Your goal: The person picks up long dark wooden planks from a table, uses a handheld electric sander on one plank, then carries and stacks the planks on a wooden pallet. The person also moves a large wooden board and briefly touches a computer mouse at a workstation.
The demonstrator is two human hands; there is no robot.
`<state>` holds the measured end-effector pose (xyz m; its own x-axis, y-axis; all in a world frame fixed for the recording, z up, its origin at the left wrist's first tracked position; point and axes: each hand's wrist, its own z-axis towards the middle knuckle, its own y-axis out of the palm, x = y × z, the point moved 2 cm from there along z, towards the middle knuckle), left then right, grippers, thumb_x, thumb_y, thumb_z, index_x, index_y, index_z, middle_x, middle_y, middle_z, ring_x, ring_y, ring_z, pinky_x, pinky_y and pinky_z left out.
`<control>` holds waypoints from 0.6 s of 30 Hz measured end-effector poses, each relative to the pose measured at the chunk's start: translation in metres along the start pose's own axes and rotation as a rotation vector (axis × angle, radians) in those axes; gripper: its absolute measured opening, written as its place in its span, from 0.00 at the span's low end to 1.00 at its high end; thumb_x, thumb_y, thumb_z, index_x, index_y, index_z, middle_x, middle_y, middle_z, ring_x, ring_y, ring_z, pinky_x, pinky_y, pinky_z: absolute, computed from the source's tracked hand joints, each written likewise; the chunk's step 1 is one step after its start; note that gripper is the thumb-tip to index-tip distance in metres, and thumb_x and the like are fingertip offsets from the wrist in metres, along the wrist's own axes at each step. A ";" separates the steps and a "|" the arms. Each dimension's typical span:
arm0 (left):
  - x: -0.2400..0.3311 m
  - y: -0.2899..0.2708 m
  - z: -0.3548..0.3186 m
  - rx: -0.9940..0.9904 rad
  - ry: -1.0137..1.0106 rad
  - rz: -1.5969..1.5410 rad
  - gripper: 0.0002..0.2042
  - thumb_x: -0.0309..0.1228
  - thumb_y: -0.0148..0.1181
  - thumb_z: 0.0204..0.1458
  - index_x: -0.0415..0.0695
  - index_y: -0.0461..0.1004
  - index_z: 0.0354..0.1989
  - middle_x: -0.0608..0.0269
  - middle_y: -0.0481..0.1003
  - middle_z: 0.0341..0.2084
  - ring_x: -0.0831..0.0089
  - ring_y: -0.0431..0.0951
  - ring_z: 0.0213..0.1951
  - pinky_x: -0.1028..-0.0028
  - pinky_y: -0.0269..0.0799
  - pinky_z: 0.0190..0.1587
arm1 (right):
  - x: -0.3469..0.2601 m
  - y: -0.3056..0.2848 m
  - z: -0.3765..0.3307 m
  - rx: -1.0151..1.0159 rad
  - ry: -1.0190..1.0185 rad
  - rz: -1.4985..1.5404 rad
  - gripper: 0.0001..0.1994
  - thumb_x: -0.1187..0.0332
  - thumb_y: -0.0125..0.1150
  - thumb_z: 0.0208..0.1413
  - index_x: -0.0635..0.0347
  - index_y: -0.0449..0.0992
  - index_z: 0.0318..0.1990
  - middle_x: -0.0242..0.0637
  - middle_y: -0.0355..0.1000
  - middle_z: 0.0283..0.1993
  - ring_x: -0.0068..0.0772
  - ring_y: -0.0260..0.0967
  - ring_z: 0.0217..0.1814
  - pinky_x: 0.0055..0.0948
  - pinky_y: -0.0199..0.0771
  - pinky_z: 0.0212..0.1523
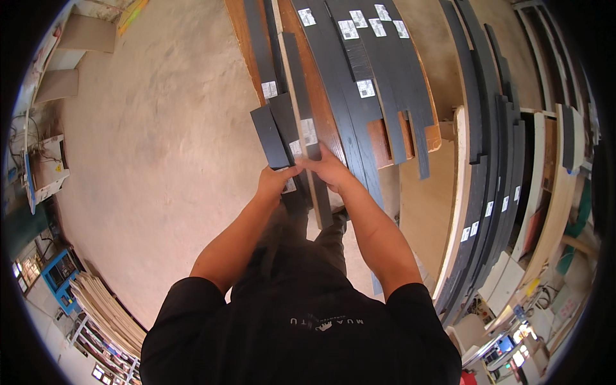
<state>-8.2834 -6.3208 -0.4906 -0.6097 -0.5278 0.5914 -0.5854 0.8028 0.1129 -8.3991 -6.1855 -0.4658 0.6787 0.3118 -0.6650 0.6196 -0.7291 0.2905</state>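
My left hand (274, 181) and my right hand (328, 168) meet over the near ends of long black wooden strips (290, 122) with white labels. The left hand grips the end of a black strip with a white label at its fingers. Beside it, the right hand's fingers lie on a neighbouring black strip (319, 192). The strips run away from me on a brown board (317, 90). A short black piece (268, 136) lies at the left of the bundle.
More black strips (378, 70) lie on the board to the right. A stack of dark and pale panels (494, 192) stands on edge at the right. Bare concrete floor (154, 141) is at left, with a pile of thin boards (106, 308) and a machine (45, 170).
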 end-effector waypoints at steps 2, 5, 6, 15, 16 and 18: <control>-0.002 -0.001 -0.001 -0.039 -0.050 -0.051 0.14 0.29 0.73 0.48 0.41 0.81 0.43 0.65 0.81 0.34 0.74 0.80 0.34 0.73 0.74 0.38 | 0.004 -0.002 0.003 0.077 -0.069 0.023 0.34 0.71 0.74 0.54 0.65 0.63 0.66 0.40 0.74 0.58 0.34 0.71 0.60 0.35 0.69 0.63; -0.006 -0.005 -0.001 -0.052 0.001 -0.073 0.16 0.30 0.75 0.48 0.40 0.80 0.45 0.63 0.82 0.37 0.73 0.81 0.38 0.72 0.75 0.42 | 0.009 -0.004 0.007 0.063 -0.062 0.041 0.34 0.70 0.74 0.54 0.65 0.63 0.66 0.41 0.73 0.59 0.35 0.70 0.62 0.35 0.69 0.63; -0.011 -0.005 -0.003 -0.054 -0.015 -0.057 0.18 0.31 0.74 0.49 0.40 0.79 0.47 0.64 0.81 0.38 0.73 0.81 0.39 0.72 0.75 0.43 | 0.010 -0.004 0.008 0.076 -0.055 0.003 0.35 0.70 0.74 0.54 0.66 0.62 0.66 0.41 0.73 0.59 0.35 0.70 0.62 0.35 0.69 0.63; -0.021 -0.002 0.004 -0.098 0.047 -0.268 0.20 0.34 0.65 0.61 0.44 0.69 0.59 0.65 0.78 0.45 0.73 0.79 0.45 0.68 0.75 0.48 | 0.012 0.000 -0.001 0.220 -0.124 -0.174 0.36 0.61 0.73 0.56 0.67 0.62 0.67 0.46 0.72 0.61 0.38 0.70 0.63 0.35 0.70 0.63; -0.018 -0.001 0.006 -0.112 0.034 -0.266 0.19 0.33 0.64 0.62 0.44 0.69 0.59 0.65 0.78 0.46 0.73 0.78 0.46 0.68 0.75 0.49 | 0.013 -0.001 -0.004 0.251 -0.107 -0.177 0.36 0.62 0.74 0.55 0.67 0.62 0.66 0.46 0.72 0.60 0.37 0.70 0.63 0.35 0.70 0.63; -0.018 0.003 0.005 -0.141 0.012 -0.287 0.19 0.32 0.64 0.62 0.44 0.69 0.59 0.65 0.77 0.47 0.72 0.78 0.48 0.67 0.75 0.50 | 0.014 -0.005 -0.008 0.294 -0.086 -0.191 0.36 0.63 0.74 0.55 0.67 0.62 0.66 0.45 0.72 0.59 0.37 0.70 0.62 0.36 0.69 0.63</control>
<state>-8.2765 -6.3102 -0.5053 -0.4239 -0.7357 0.5283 -0.6522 0.6527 0.3856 -8.3889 -6.1725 -0.4710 0.5180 0.4161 -0.7473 0.5840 -0.8104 -0.0464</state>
